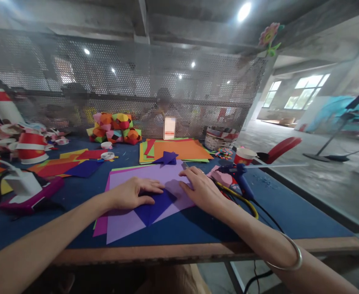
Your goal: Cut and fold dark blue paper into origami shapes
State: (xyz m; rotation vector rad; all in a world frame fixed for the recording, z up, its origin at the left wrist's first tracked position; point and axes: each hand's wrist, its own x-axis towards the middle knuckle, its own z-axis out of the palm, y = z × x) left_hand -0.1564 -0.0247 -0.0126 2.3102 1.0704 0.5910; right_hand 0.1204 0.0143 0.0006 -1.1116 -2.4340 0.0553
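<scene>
A folded dark blue paper (155,209) lies on a lilac sheet (121,228), which tops a stack of coloured paper. My left hand (138,192) rests flat on the upper left of the folded paper, fingers stretched to the right. Over the lilac sheet, to the right of the blue paper, is my right hand (199,185); its fingers are apart and point left, with nothing seen between them. Just beyond the hands sits a small folded dark blue paper piece (168,158). Part of the folded paper is hidden under my left hand.
A blue glue gun (242,179) with its cable lies right of my right hand. Behind are orange and green sheets (182,149), folded paper balls (115,127) and a woven basket (219,139). At left are a purple power strip (32,196) and a striped paper cup (32,146).
</scene>
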